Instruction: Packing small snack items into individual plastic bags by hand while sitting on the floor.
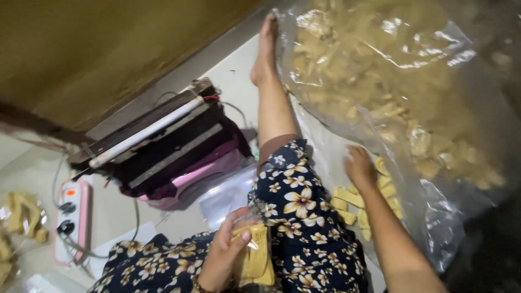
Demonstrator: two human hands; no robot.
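Your left hand [225, 255] had its grip closed round a small clear bag of yellow sticks [255, 258], long axis upright, low by your lap. Your right hand [361, 168] lay flat, fingers spread, on loose yellow pieces [347, 198] inside the big plastic sack [445, 211]. Your leg [271, 108] hemmed that side; open floor [114, 211] lay left, past the heat sealer [163, 138].

Dim, warm indoor light is seen; glare is thrown off the clear plastic bag [401, 81], and motion blur softens the edges.
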